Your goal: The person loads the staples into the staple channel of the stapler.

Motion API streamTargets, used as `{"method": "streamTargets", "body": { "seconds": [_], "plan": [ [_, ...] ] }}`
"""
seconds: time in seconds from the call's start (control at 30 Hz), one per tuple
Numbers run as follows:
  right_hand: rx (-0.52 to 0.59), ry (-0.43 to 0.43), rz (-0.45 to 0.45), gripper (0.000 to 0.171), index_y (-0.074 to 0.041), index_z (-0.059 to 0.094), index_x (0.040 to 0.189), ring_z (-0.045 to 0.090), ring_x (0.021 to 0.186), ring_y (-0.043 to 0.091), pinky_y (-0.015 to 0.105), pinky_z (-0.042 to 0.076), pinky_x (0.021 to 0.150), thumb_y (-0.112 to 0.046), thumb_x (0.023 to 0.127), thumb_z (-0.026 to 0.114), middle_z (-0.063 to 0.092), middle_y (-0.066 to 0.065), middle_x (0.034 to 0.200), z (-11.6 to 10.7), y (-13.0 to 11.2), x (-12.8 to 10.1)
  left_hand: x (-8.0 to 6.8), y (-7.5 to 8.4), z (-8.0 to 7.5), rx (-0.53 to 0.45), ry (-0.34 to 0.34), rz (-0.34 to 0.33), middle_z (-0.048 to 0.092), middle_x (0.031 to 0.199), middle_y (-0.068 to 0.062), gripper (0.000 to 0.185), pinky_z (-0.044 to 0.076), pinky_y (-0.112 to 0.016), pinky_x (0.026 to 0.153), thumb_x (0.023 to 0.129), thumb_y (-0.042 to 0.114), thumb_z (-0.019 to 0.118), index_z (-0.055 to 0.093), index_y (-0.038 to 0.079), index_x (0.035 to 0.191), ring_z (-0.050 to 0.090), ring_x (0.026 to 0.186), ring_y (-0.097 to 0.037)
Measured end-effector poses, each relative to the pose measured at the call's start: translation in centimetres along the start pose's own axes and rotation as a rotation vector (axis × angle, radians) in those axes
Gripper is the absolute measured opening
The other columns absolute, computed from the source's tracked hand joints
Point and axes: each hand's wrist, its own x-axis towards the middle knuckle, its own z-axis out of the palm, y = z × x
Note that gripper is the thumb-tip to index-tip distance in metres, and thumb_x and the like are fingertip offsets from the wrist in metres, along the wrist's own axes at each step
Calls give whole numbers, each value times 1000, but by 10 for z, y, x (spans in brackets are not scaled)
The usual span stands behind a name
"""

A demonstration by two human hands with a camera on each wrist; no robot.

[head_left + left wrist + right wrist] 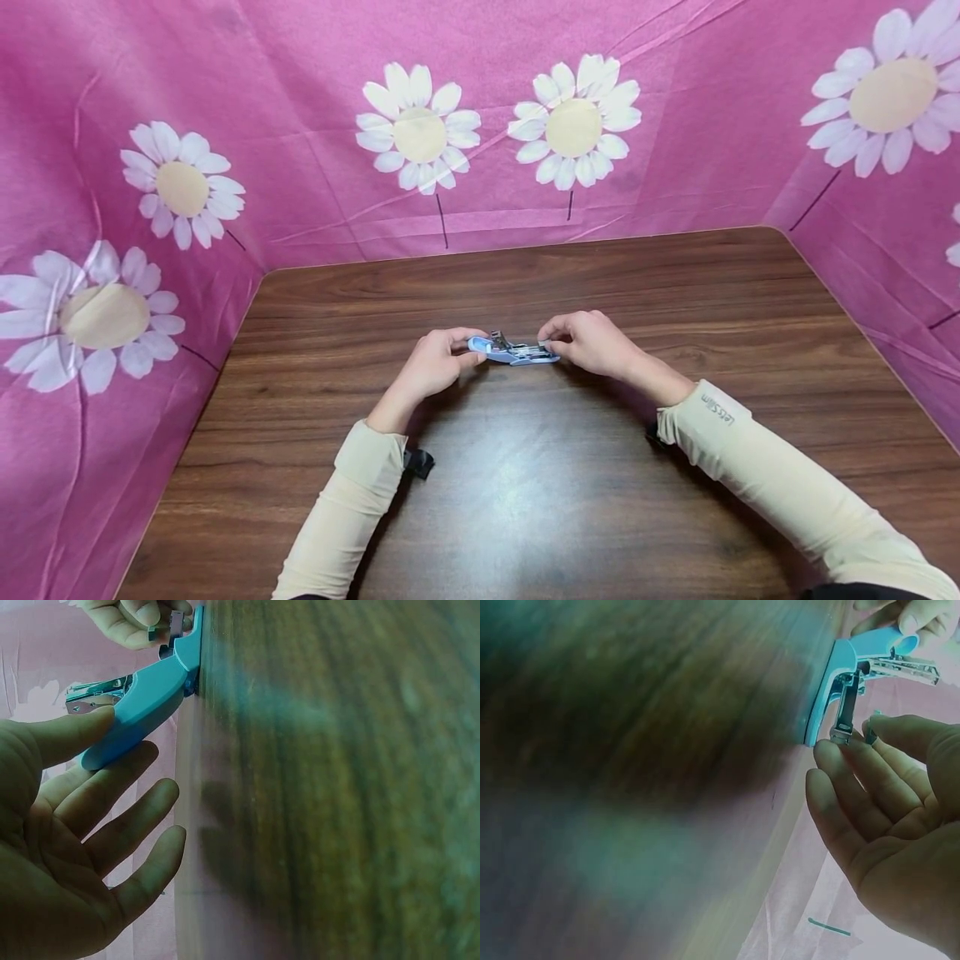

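Stapler (pixel 513 351) lies between both hands — left hand (pixel 435 363), right hand (pixel 592 342).

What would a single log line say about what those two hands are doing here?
left hand: holds stapler top end | right hand: pinches its metal part | stapler: opened, on table | backdrop: pink daisy cloth

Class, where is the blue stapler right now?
In the head view, the blue stapler sits mid-table, between the left hand and right hand, which grip its ends.

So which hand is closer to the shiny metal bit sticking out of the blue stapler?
Right. The right hand pinches the metal pusher of the stapler; the left hand holds the blue top at the other end.
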Motion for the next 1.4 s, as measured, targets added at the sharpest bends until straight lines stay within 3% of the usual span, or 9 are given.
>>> {"method": "streamTargets", "body": {
  "seconds": [0.4, 0.67, 1.4],
  "plan": [
    [-40, -7, 3, 14, -17, 75, 102, 71, 97, 14, 43, 50, 89, -19, 89, 70, 77, -4, 98, 5, 0, 1, -1, 1, 0, 1, -1, -14, 76, 99, 8, 24, 43, -28, 68, 88, 28, 73, 72, 29, 112, 54, 66, -12],
    [-81, 12, -3, 13, -20, 75, 101, 69, 90, 11, 43, 49, 86, -23, 89, 70, 77, -8, 97, 7, 0, 2, -1, 3, -1, 23, 13, -13, 76, 100, 9, 24, 44, -28, 77, 87, 28, 73, 72, 29, 111, 58, 78, -12],
    [-124, 23, -13, 11, -19, 75, 98, 70, 89, 15, 43, 52, 83, -21, 88, 71, 77, -4, 94, 8, -5, -1, -3, 5, 0, 29, 10, -25, 76, 99, 8, 23, 44, -28, 73, 88, 29, 73, 72, 29, 111, 57, 73, -13]
  ]
}}
